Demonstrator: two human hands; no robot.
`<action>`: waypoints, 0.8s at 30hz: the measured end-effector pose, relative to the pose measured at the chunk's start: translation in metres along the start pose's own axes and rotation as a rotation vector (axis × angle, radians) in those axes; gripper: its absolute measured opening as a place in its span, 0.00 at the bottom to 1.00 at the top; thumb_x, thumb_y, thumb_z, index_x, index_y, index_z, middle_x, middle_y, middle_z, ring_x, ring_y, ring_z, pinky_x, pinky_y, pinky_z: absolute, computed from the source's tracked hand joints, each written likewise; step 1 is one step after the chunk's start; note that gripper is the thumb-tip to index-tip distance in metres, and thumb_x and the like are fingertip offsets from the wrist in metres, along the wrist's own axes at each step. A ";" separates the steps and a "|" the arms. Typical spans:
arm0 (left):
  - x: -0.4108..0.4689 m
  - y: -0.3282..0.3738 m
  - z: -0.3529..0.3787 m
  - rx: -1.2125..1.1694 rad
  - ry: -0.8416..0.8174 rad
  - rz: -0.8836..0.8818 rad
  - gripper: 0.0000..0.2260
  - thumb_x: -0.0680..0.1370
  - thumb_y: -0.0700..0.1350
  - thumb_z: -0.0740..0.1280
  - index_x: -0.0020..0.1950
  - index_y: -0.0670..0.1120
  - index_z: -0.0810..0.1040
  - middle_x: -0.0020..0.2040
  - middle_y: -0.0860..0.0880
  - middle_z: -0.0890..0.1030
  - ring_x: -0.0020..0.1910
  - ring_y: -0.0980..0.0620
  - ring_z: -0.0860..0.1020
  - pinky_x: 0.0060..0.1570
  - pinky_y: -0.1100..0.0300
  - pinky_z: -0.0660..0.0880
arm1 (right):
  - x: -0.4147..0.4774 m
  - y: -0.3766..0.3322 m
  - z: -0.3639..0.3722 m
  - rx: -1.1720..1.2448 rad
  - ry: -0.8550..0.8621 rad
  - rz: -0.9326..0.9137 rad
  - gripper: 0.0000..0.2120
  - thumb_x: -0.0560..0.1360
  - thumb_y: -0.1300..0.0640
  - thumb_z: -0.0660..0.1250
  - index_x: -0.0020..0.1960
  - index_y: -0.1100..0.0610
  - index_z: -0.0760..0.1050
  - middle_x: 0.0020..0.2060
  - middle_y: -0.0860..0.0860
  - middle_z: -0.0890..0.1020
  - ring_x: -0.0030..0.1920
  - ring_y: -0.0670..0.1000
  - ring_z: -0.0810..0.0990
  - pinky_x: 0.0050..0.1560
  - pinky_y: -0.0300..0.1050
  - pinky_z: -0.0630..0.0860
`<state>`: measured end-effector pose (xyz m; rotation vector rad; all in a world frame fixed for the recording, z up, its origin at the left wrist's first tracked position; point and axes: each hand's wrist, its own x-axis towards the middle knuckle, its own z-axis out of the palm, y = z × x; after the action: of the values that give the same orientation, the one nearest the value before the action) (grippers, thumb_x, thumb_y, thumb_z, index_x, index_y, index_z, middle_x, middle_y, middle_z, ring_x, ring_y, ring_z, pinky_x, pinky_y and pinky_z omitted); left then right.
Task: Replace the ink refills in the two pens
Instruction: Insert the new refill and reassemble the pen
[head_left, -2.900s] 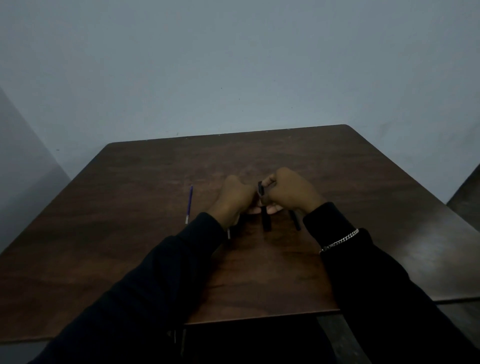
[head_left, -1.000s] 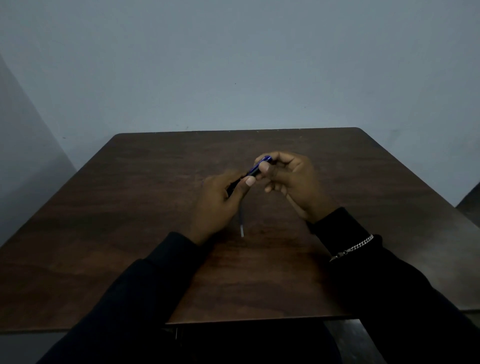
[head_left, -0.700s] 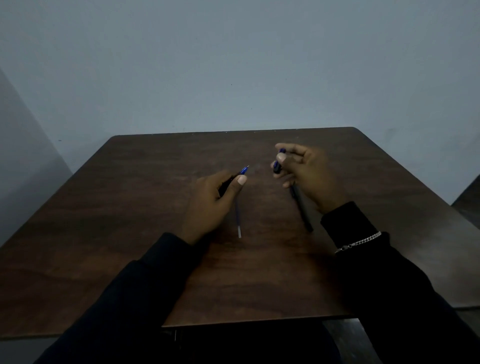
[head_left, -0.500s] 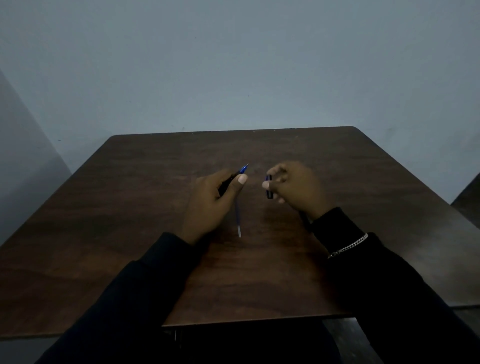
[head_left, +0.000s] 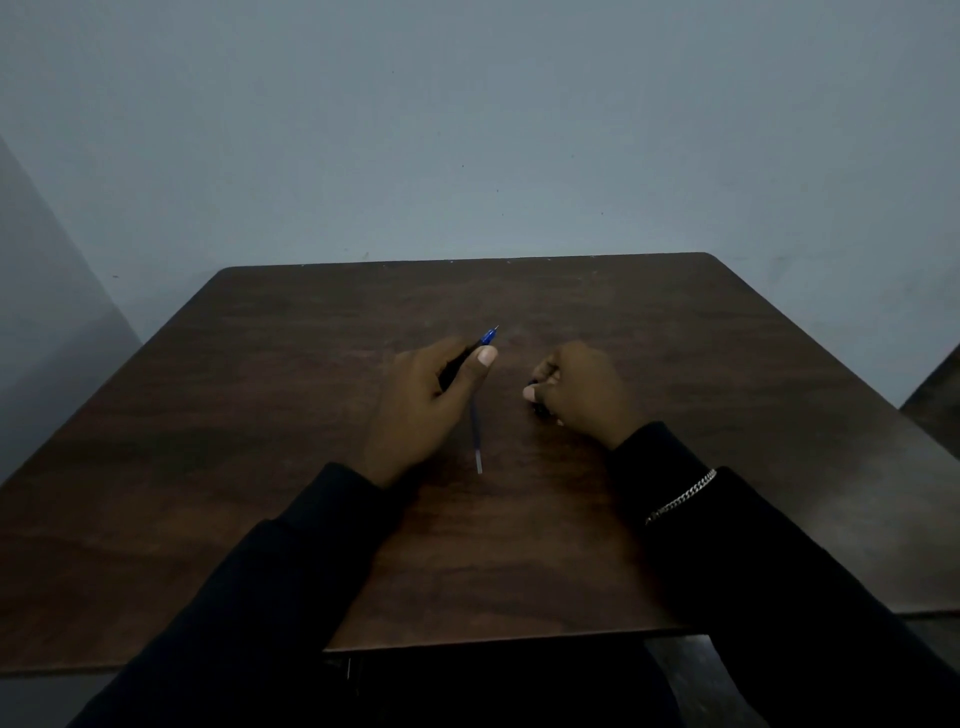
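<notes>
Two hands over the dark wood table (head_left: 727, 374), apart w/ a gap btwn them. Left hand (head_left: 426, 400) closed round a black pen (head_left: 470, 353), thumb pinning it, blue tip sticking out up and to the right. Right hand (head_left: 576, 389) curled into a loose fist on the tabletop, pinching smth small and dark, can't tell what. Loose refill (head_left: 476, 436) lying flat btwn the hands, just right of the left palm.

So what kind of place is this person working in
Probably a plain room indoors, at a desk or small table, though which kind is unclear. A dark wood table stands against a bare grey-blue wall, the light is dim, and a loose ink refill lies on the tabletop.
</notes>
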<state>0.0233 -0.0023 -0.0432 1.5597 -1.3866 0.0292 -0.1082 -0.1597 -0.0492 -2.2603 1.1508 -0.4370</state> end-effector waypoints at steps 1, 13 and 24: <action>0.000 -0.001 0.000 0.002 -0.006 -0.003 0.21 0.87 0.55 0.63 0.49 0.39 0.84 0.33 0.41 0.77 0.33 0.46 0.76 0.34 0.54 0.68 | 0.000 0.000 0.000 0.005 -0.003 0.010 0.08 0.74 0.53 0.77 0.49 0.55 0.80 0.45 0.51 0.83 0.44 0.51 0.83 0.48 0.53 0.85; -0.001 0.003 -0.001 -0.038 -0.006 -0.034 0.18 0.87 0.52 0.63 0.49 0.40 0.84 0.33 0.42 0.76 0.33 0.45 0.76 0.33 0.59 0.68 | -0.005 -0.007 -0.007 0.036 -0.031 0.059 0.08 0.78 0.52 0.72 0.50 0.57 0.80 0.40 0.53 0.84 0.43 0.51 0.85 0.50 0.54 0.85; 0.001 -0.004 -0.002 -0.055 -0.103 -0.172 0.17 0.84 0.50 0.57 0.48 0.48 0.85 0.33 0.52 0.78 0.33 0.56 0.76 0.40 0.55 0.74 | -0.021 -0.015 -0.019 0.278 0.256 -0.177 0.10 0.80 0.48 0.68 0.48 0.53 0.83 0.39 0.49 0.84 0.40 0.47 0.83 0.43 0.43 0.81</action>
<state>0.0282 -0.0022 -0.0440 1.6478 -1.3163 -0.1952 -0.1205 -0.1415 -0.0254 -2.1093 0.9424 -0.9205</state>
